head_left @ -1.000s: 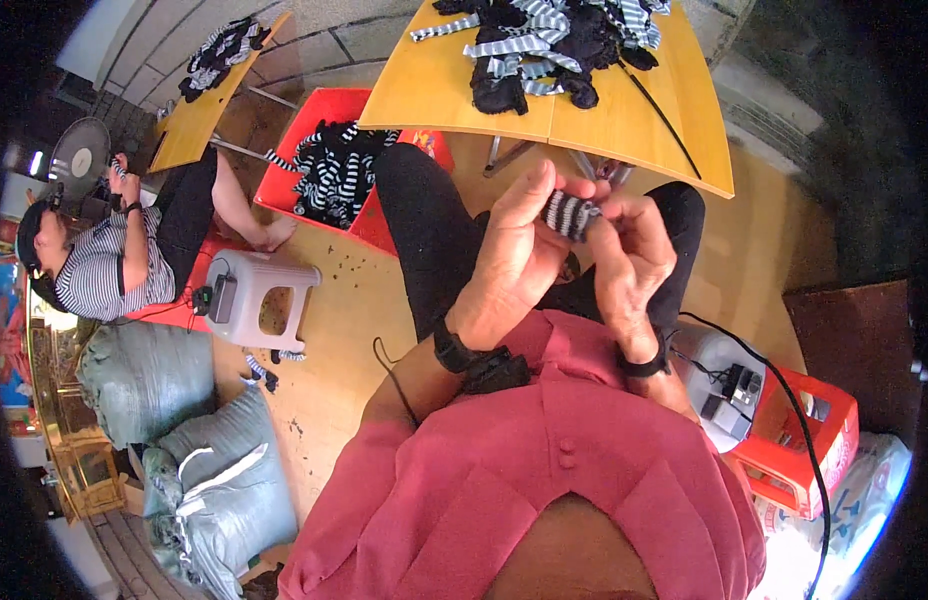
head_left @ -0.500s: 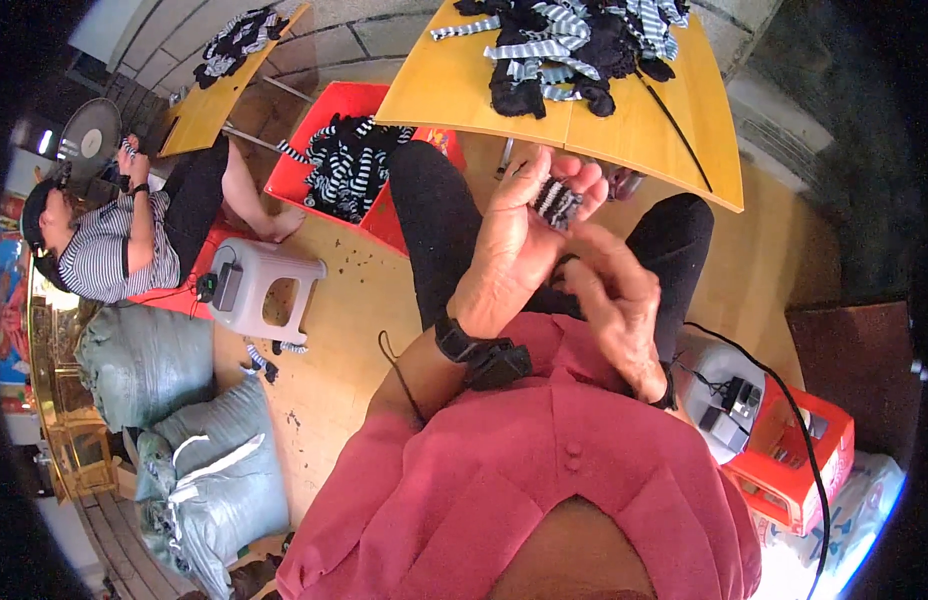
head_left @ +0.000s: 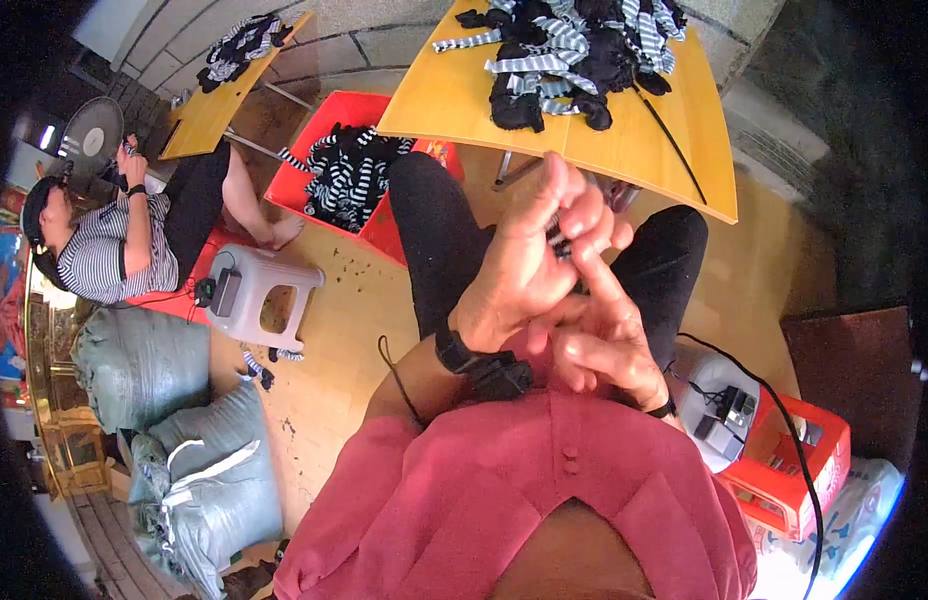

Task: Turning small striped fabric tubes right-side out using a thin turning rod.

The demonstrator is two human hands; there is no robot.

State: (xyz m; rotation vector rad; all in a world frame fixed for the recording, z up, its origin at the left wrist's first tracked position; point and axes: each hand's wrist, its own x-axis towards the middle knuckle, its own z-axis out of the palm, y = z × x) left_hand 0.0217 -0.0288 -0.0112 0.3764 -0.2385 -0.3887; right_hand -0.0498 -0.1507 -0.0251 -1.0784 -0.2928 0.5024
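In the head view, your left hand (head_left: 514, 275) is curled around a small black-and-white striped piece of fabric (head_left: 558, 238), which peeks out between the fingers in front of your lap. Your right hand (head_left: 619, 345) sits just below, a bent finger reaching up to your left fingers beside the fabric — whether it pinches the fabric, you cannot tell from here. Beyond your knees stands a yellow wooden table (head_left: 454, 115), bearing a loose heap of black and grey-striped fabric (head_left: 574, 65) and a thin black rod (head_left: 670, 145). Left of your legs, a red plastic box (head_left: 389, 240) holds many black-and-white striped fabric pieces (head_left: 349, 180) — farther left, a co-worker in a striped shirt (head_left: 109, 255) sits with both hands raised.
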